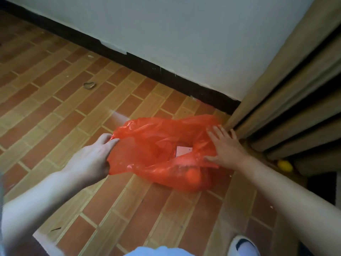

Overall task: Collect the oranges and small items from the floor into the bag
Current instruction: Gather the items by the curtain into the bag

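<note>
The orange plastic bag lies open on the brick-patterned floor, just beside the beige curtain. The left hand pinches the bag's rim on the side away from the curtain; the right hand, fingers spread flat, rests on the curtain-side rim. An orange shows through the plastic, a pale card inside. A yellow thing sits under the curtain.

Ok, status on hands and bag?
Left hand grips bag rim; right hand open on far rim. Orange inside. Yellow fruit under curtain.
</note>
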Demonstrator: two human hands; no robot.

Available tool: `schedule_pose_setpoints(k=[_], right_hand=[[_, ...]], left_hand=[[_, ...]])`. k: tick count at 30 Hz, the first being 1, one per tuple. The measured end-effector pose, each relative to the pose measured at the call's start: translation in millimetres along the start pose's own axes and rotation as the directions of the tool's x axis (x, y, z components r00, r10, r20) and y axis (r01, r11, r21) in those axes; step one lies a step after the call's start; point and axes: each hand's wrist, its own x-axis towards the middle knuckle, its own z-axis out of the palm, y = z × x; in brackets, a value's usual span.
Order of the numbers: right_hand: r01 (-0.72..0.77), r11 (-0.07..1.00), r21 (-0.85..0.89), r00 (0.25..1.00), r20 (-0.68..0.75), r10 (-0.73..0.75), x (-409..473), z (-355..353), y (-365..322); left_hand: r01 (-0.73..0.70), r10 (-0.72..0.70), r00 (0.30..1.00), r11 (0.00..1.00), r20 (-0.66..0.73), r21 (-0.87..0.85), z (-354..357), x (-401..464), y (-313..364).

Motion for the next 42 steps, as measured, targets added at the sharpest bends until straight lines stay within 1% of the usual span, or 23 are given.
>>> schedule_pose_setpoints(k=[2, 4, 6, 8, 10, 11, 12, 14, 16, 18, 20, 23, 27, 28, 29, 31, 32, 34, 36, 38, 39, 40, 42], right_hand=[[0.054, 0.997, 0.063, 0.997, -0.062, -0.050, -4.3, 6.6, -5.0], [0.133, 0.987, 0.095, 0.977, -0.178, -0.115, -5.9, 6.4, -14.0], [0.194, 0.975, 0.107, 0.953, -0.255, -0.162, -4.8, 0.6, -23.3], [0.257, 0.958, 0.126, 0.940, -0.264, -0.217, -4.4, -4.0, -32.6], [0.335, 0.933, 0.131, 0.928, -0.220, -0.302, -5.3, -1.9, -44.1], [0.364, 0.923, 0.126, 0.923, -0.178, -0.340, -6.0, 2.1, -49.3], [0.380, 0.917, 0.121, 0.922, -0.123, -0.366, -5.8, 8.2, -53.0], [0.383, 0.918, 0.101, 0.923, -0.012, -0.384, -4.9, 21.3, -54.9], [0.384, 0.920, 0.078, 0.919, 0.060, -0.389, -7.7, 32.1, -51.8], [0.390, 0.918, 0.069, 0.913, 0.099, -0.395, -16.0, 41.2, -48.2], [0.390, 0.917, 0.088, 0.906, 0.141, -0.399, -30.4, 48.6, -47.1], [0.412, 0.907, 0.089, 0.876, 0.236, -0.421, -55.8, 64.4, -47.1], [0.429, 0.902, 0.052, 0.851, 0.312, -0.423, -83.4, 79.6, -48.9], [0.426, 0.903, 0.050, 0.854, 0.307, -0.420, -87.7, 78.7, -50.4], [0.431, 0.901, 0.044, 0.865, 0.265, -0.427, -90.7, 76.8, -52.4], [0.472, 0.882, -0.006, 0.880, 0.073, -0.470, -90.9, 70.5, -56.3], [0.492, 0.870, -0.030, 0.869, -0.051, -0.493, -88.0, 65.6, -58.0], [0.517, 0.854, -0.051, 0.812, -0.285, -0.509, -76.9, 49.2, -60.3], [0.509, 0.859, -0.052, 0.769, -0.421, -0.481, -59.6, 25.0, -62.1], [0.468, 0.880, -0.084, 0.768, -0.455, -0.451, -36.3, 4.1, -62.2], [0.445, 0.889, -0.108, 0.784, -0.433, -0.445, -23.4, -2.9, -62.5], [0.426, 0.894, -0.139, 0.811, -0.380, -0.445, -9.5, -5.4, -62.7], [0.406, 0.886, -0.224, 0.867, -0.212, -0.451, 16.3, -0.3, -60.0]], left_hand=[[-0.046, 0.046, 0.998, 0.999, -0.037, -0.010, 1.9, 0.3, 15.3], [-0.093, 0.095, 0.990, 0.995, -0.107, 0.026, 0.7, 2.1, 28.9], [-0.128, 0.138, 0.972, 0.990, -0.188, 0.067, -8.6, 3.2, 38.7], [-0.163, 0.193, 0.937, 0.979, -0.292, 0.125, -21.4, 5.0, 45.5], [-0.235, 0.288, 0.880, 0.955, -0.377, 0.182, -30.6, 8.1, 55.8], [-0.271, 0.334, 0.860, 0.940, -0.386, 0.209, -32.9, 11.6, 63.3], [-0.297, 0.366, 0.854, 0.927, -0.370, 0.230, -33.9, 17.4, 72.6], [-0.306, 0.379, 0.876, 0.914, -0.297, 0.265, -30.3, 37.0, 90.9], [-0.277, 0.343, 0.916, 0.916, -0.207, 0.291, -19.9, 63.4, 104.3], [-0.238, 0.282, 0.952, 0.929, -0.123, 0.284, -5.5, 88.2, 109.9], [-0.212, 0.231, 0.972, 0.940, -0.043, 0.267, 11.2, 105.2, 110.1], [-0.206, 0.206, 0.978, 0.945, 0.024, 0.253, 35.7, 112.7, 109.0], [-0.251, 0.245, 0.968, 0.941, 0.054, 0.228, 56.8, 106.0, 112.1], [-0.255, 0.249, 0.967, 0.941, 0.055, 0.223, 59.8, 103.9, 112.5], [-0.256, 0.250, 0.967, 0.941, 0.052, 0.220, 62.5, 101.8, 112.3], [-0.251, 0.249, 0.968, 0.944, 0.040, 0.212, 66.7, 97.5, 110.9], [-0.245, 0.244, 0.969, 0.947, 0.033, 0.208, 68.1, 95.9, 109.9], [-0.232, 0.232, 0.972, 0.952, 0.025, 0.201, 69.5, 93.4, 108.2], [-0.225, 0.226, 0.974, 0.954, 0.021, 0.196, 70.8, 91.9, 106.4], [-0.221, 0.222, 0.975, 0.955, 0.019, 0.197, 72.9, 90.3, 105.1], [-0.217, 0.218, 0.976, 0.956, 0.019, 0.197, 74.0, 89.2, 104.9], [-0.213, 0.213, 0.977, 0.957, 0.018, 0.195, 74.8, 88.0, 104.8], [-0.203, 0.203, 0.979, 0.961, 0.019, 0.190, 76.6, 86.1, 105.5]])
